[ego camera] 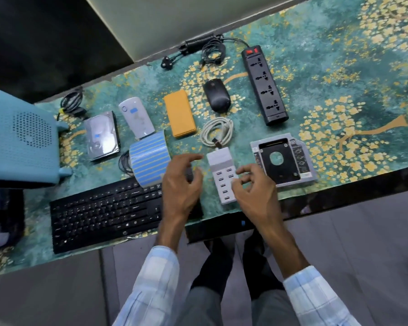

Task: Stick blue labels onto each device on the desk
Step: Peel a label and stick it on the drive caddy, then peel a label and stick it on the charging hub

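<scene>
A roll of blue labels [150, 158] lies on the desk beside the black keyboard [104, 210]. The hard drive [101, 135] and the white oval device [137, 118] each carry a blue label. The orange power bank [179, 116], black mouse [216, 95], power strip [264, 85], white USB charging hub [223, 168] and drive caddy [283, 158] show none. My left hand [181, 184] hovers just left of the hub, fingers loosely curled over a small dark object. My right hand [254, 191] hovers at the hub's right side, its fingers loosely bent with nothing seen between them.
A light blue perforated box [19, 140] stands at the left edge. Coiled black cables [207, 50] lie at the back and a white cable [217, 131] above the hub. One blue label [243, 223] sticks on the desk's dark front edge. A floral mat [339, 78] covers the desk.
</scene>
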Tool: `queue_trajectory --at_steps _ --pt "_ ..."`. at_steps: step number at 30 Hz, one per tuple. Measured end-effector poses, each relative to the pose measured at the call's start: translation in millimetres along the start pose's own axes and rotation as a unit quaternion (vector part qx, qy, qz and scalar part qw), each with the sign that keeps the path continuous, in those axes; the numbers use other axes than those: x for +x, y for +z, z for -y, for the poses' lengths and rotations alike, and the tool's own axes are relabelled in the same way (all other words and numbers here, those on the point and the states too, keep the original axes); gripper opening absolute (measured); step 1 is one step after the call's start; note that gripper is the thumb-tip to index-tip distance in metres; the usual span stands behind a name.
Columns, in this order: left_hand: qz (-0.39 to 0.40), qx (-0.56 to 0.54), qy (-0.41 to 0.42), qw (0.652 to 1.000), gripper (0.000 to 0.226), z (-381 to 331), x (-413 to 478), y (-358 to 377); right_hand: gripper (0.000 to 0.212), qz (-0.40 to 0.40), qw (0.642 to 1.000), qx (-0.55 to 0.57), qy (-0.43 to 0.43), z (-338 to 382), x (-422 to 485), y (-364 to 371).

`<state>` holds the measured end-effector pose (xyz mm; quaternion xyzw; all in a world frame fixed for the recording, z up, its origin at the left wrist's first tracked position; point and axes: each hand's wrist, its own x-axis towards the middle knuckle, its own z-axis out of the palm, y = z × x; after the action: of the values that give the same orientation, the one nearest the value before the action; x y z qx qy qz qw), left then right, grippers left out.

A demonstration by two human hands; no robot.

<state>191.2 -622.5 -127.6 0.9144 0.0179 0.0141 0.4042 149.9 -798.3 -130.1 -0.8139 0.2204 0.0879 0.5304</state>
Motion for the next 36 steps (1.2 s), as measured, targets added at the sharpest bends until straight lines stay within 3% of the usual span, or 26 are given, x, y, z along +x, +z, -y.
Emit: queue_trajectory --at_steps 4,8,11,17,21,26,30,36 --pt "-0.1 0.008 -0.074 0.992 0.03 46.1 -13.3 -54.3 0.012 0.079 0.995 0.013 -0.054 21.4 -1.2 57.3" --pt "-0.143 0.023 -0.11 0.983 0.026 85.0 -19.9 -89.8 0.031 0.115 0.991 -0.029 -0.061 42.5 -0.6 109.4" --pt "-0.117 0.013 -0.105 0.987 0.022 90.9 -17.3 -92.8 0.04 0.083 0.993 -0.052 -0.064 49.5 5.4 128.2" --pt "-0.052 0.001 -0.082 0.995 0.024 99.3 -10.3 -91.9 0.017 0.062 0.995 -0.057 -0.054 59.0 14.1 148.7" --pt "-0.05 -0.025 -0.096 0.994 0.019 105.6 -5.7 -97.4 0.029 0.1 0.995 0.014 -0.028 55.6 13.4 153.3" --pt "-0.06 -0.071 -0.113 0.989 0.015 101.0 4.0 -112.0 0.001 0.149 0.985 0.086 -0.004 62.0 3.1 147.3" --pt "-0.069 -0.104 -0.118 0.985 0.012 96.8 11.5 -118.7 0.01 0.164 0.971 0.167 0.043 68.6 -6.0 144.1" --pt "-0.024 0.001 0.001 1.0 0.009 93.4 1.8 -117.1 0.017 0.157 0.951 0.25 0.09 70.6 -11.1 143.3"
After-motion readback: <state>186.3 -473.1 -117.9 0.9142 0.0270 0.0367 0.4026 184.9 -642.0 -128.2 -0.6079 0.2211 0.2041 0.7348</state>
